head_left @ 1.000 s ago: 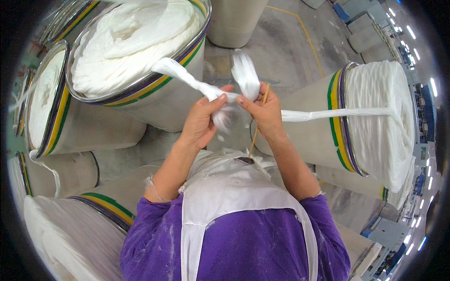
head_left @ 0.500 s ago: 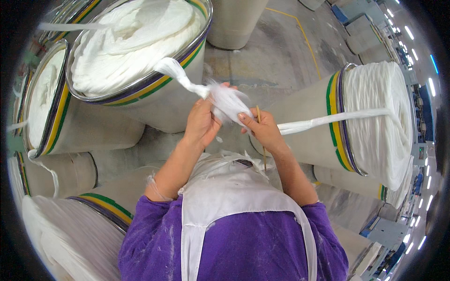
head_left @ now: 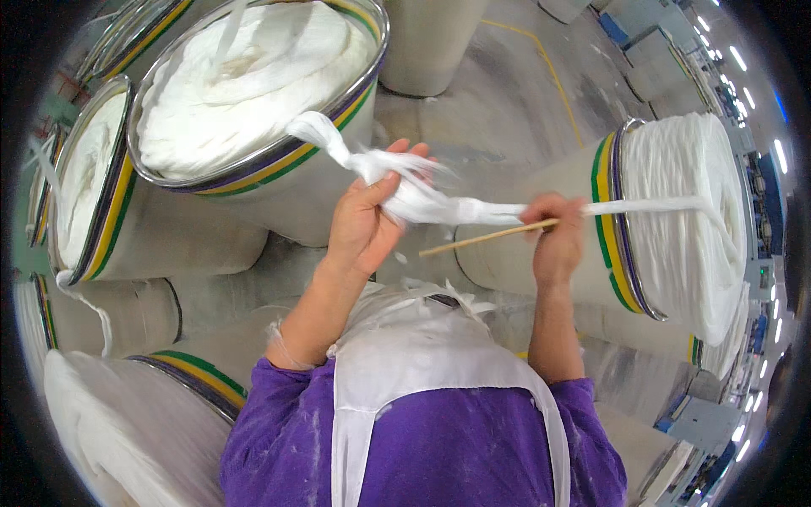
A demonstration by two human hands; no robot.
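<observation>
Head view looks down on tall cans packed with coiled white fibre, ringed around the person. Biggest is the can (head_left: 253, 101) up and to the left of the left hand, its steel rim banded yellow, green and purple. Off to the right of the right hand stands a second can (head_left: 676, 220), tilted in the fisheye, with the same coloured bands. A third can (head_left: 93, 194) sits further left of the left hand, and another (head_left: 127, 422) lies low and left, near the person's left elbow. Grey floor (head_left: 507, 93) shows beyond both hands.

Closer in are the purple shirt (head_left: 422, 456) and white apron (head_left: 422, 363), dusted with lint.

A white sliver strand (head_left: 456, 207) runs from the big can's rim, across the left hand, then on past the right hand to the can at the right. It is thick and frayed where it crosses the left palm and thin beyond the right hand.

Left hand (head_left: 367, 220) is raised, palm up and mostly open, fingers loosely spread, with the strand's fluffy part lying across the fingers. Right hand (head_left: 557, 241) is closed in a fist around a thin wooden stick (head_left: 481, 238), which points toward the left hand just under the strand; the strand passes at this hand's knuckles.
</observation>
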